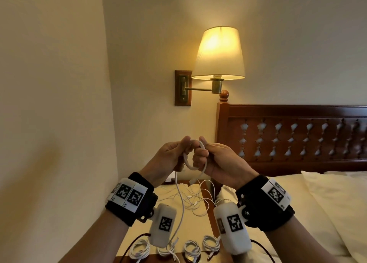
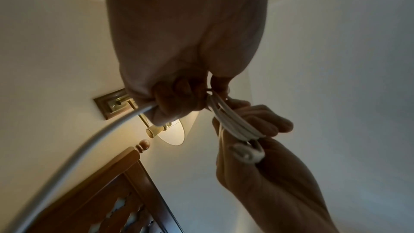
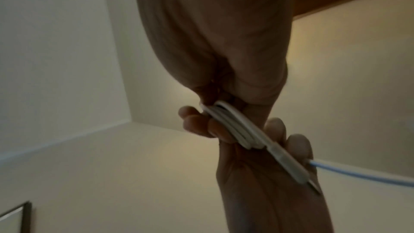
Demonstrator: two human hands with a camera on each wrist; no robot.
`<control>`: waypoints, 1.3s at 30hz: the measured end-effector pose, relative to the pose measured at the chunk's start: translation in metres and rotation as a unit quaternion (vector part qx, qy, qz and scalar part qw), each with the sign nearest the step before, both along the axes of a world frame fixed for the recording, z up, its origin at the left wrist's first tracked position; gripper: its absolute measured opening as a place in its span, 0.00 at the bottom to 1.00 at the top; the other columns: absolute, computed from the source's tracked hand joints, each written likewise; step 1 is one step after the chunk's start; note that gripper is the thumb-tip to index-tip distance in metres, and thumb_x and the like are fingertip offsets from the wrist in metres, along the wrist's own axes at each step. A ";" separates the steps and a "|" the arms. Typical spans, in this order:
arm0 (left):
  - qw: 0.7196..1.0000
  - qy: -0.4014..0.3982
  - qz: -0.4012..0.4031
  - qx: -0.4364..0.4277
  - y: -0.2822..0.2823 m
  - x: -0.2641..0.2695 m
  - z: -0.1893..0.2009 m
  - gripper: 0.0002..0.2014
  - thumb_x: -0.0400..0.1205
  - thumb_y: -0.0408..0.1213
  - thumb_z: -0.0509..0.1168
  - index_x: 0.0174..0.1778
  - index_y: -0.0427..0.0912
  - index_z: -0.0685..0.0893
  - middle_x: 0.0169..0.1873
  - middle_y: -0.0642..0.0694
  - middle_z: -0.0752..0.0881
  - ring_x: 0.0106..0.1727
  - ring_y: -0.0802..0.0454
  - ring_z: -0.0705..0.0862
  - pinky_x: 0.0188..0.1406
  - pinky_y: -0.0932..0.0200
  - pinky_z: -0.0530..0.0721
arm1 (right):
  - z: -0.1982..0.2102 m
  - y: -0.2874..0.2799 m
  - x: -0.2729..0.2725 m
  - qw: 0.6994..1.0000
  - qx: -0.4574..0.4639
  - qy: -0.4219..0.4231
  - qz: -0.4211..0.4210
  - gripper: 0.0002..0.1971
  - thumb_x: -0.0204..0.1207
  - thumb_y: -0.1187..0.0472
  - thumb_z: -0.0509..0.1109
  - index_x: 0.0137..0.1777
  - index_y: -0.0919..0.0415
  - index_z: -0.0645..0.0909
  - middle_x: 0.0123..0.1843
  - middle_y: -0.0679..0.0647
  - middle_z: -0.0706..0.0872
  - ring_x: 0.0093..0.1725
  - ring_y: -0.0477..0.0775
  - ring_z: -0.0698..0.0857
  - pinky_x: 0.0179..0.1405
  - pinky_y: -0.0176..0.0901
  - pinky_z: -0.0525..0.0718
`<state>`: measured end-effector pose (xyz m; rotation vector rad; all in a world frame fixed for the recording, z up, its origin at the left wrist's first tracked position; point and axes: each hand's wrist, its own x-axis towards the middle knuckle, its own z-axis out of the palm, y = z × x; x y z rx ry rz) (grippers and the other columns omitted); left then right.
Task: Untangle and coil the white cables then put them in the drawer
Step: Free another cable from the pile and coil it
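Observation:
I hold both hands up in front of the wall, with a small coil of white cable (image 1: 193, 159) between them. My left hand (image 1: 183, 143) pinches one side of the loops and my right hand (image 1: 200, 149) grips the other. The cable's loose tail (image 1: 179, 199) hangs from the left hand down to the nightstand. In the left wrist view the coil (image 2: 233, 123) lies across the right hand's fingers (image 2: 268, 123), with a connector (image 2: 246, 151) below. In the right wrist view the coil (image 3: 233, 125) ends in a plug (image 3: 289, 162). The drawer is out of view.
A tangle of thin white cables (image 1: 194, 201) lies on the nightstand (image 1: 198, 229). Several coiled cables (image 1: 191, 249) sit in a row along its front edge. A lit wall lamp (image 1: 218, 54) hangs above, and the wooden headboard (image 1: 288, 135) and bed (image 1: 317, 203) are on the right.

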<state>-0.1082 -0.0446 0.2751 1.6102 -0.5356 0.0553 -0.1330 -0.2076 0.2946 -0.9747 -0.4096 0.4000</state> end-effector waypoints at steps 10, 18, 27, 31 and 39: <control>0.999 -0.010 0.030 -0.035 -0.006 0.005 0.002 0.27 0.83 0.57 0.57 0.46 0.32 0.84 0.22 0.49 0.69 0.24 0.55 0.65 0.23 0.63 0.67 | 0.008 -0.002 0.004 0.999 0.019 0.020 0.042 0.14 0.85 0.58 0.54 0.43 0.62 0.76 0.23 0.47 0.69 0.24 0.44 0.70 0.29 0.35 0.73; 0.993 -0.079 0.078 0.037 0.025 0.014 -0.074 0.15 0.85 0.49 0.55 0.42 0.48 0.83 0.23 0.51 0.68 0.22 0.54 0.62 0.20 0.58 0.62 | 0.026 -0.030 0.009 0.996 0.080 0.034 0.004 0.14 0.85 0.58 0.53 0.42 0.62 0.76 0.23 0.46 0.70 0.22 0.43 0.72 0.27 0.34 0.77; 0.868 -0.286 0.038 0.405 0.004 -0.058 -0.038 0.19 0.88 0.49 0.54 0.31 0.50 0.73 0.22 0.57 0.74 0.27 0.57 0.74 0.31 0.64 0.70 | 0.016 -0.018 0.015 0.978 -0.122 -0.106 -0.133 0.13 0.86 0.56 0.59 0.47 0.65 0.79 0.31 0.53 0.80 0.30 0.49 0.82 0.36 0.40 0.85; 0.845 -0.381 0.086 0.365 0.001 -0.073 0.003 0.14 0.87 0.50 0.53 0.35 0.56 0.72 0.22 0.60 0.72 0.26 0.56 0.74 0.29 0.64 0.69 | 0.017 -0.008 0.007 0.952 -0.201 -0.183 -0.143 0.16 0.87 0.55 0.57 0.47 0.65 0.79 0.32 0.53 0.83 0.32 0.47 0.84 0.38 0.39 0.84; 0.821 -0.446 0.194 0.299 0.003 -0.048 0.032 0.10 0.87 0.48 0.54 0.40 0.55 0.73 0.22 0.66 0.67 0.22 0.65 0.73 0.27 0.76 0.63 | 0.014 -0.006 0.002 0.932 -0.256 -0.209 -0.151 0.20 0.87 0.53 0.57 0.50 0.69 0.83 0.33 0.56 0.84 0.33 0.50 0.84 0.40 0.40 0.83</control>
